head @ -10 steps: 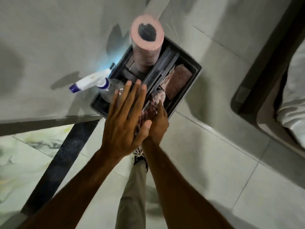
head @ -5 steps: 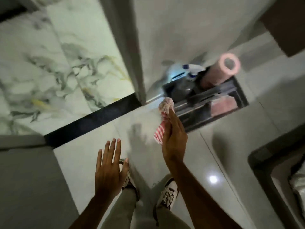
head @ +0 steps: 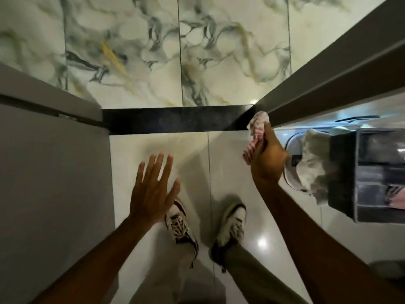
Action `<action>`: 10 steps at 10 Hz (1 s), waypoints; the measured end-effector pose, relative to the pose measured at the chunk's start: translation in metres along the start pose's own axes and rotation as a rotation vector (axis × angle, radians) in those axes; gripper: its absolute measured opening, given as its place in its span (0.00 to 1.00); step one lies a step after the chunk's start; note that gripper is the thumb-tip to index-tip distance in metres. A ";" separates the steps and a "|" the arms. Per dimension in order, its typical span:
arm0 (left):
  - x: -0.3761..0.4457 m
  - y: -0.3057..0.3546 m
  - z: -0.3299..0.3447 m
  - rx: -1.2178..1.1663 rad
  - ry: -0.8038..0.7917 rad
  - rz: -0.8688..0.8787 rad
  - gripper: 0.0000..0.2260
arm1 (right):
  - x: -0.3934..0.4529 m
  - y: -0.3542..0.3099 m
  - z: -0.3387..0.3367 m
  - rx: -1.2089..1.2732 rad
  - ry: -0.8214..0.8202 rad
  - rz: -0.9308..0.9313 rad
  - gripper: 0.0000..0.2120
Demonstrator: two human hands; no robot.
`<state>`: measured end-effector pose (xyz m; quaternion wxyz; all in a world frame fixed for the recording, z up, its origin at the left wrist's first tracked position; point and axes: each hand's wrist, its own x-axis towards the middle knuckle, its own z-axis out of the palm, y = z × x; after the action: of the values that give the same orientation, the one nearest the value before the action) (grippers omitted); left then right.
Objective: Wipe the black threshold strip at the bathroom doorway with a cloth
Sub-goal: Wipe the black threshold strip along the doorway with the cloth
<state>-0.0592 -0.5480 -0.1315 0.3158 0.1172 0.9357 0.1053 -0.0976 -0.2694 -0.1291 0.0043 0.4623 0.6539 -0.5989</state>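
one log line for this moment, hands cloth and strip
right hand: shut on cloth | left hand: open, empty | cloth: near right end of black threshold strip | contact: cannot tell

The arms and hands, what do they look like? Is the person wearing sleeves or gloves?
No gloves or sleeves show. The left hand and right hand are bare, and both forearms are bare down to the picture's edge. No watch, ring or bracelet is visible.

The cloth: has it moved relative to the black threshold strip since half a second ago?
Yes. The cloth, gripped in the right hand, now sits at the right end of the black threshold strip, closer than before.
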 end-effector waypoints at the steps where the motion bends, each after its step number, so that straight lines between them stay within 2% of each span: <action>1: 0.070 -0.041 0.039 0.117 0.062 0.063 0.35 | 0.062 0.048 0.039 0.217 0.013 0.062 0.30; 2: 0.140 -0.074 0.099 0.171 0.067 0.202 0.35 | 0.127 0.105 0.070 0.250 0.101 0.119 0.26; 3: 0.226 -0.090 0.171 0.176 -0.037 0.242 0.37 | 0.197 0.170 0.108 0.170 0.108 0.141 0.26; 4: 0.293 -0.109 0.259 0.209 -0.035 0.310 0.37 | 0.260 0.240 0.139 -0.337 -0.004 -0.152 0.12; 5: 0.330 -0.123 0.317 0.236 0.070 0.330 0.34 | 0.303 0.304 0.149 -0.881 0.116 -0.557 0.23; 6: 0.339 -0.140 0.340 0.216 0.265 0.392 0.32 | 0.342 0.320 0.166 -0.971 0.246 -0.763 0.27; 7: 0.340 -0.146 0.346 0.206 0.319 0.404 0.32 | 0.369 0.298 0.197 -0.837 0.351 -0.724 0.29; 8: 0.338 -0.141 0.342 0.223 0.297 0.403 0.32 | 0.361 0.289 0.211 -0.898 0.236 -0.767 0.28; 9: 0.337 -0.141 0.339 0.243 0.317 0.402 0.34 | 0.333 0.320 0.177 -1.042 0.107 -0.812 0.27; 10: 0.340 -0.144 0.344 0.257 0.341 0.416 0.33 | 0.332 0.333 0.144 -1.017 0.288 -0.753 0.27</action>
<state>-0.1328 -0.5452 -0.6307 0.1080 0.3261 0.9368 0.0666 -0.1634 -0.2317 -0.6150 -0.0754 0.2172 0.9673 -0.1070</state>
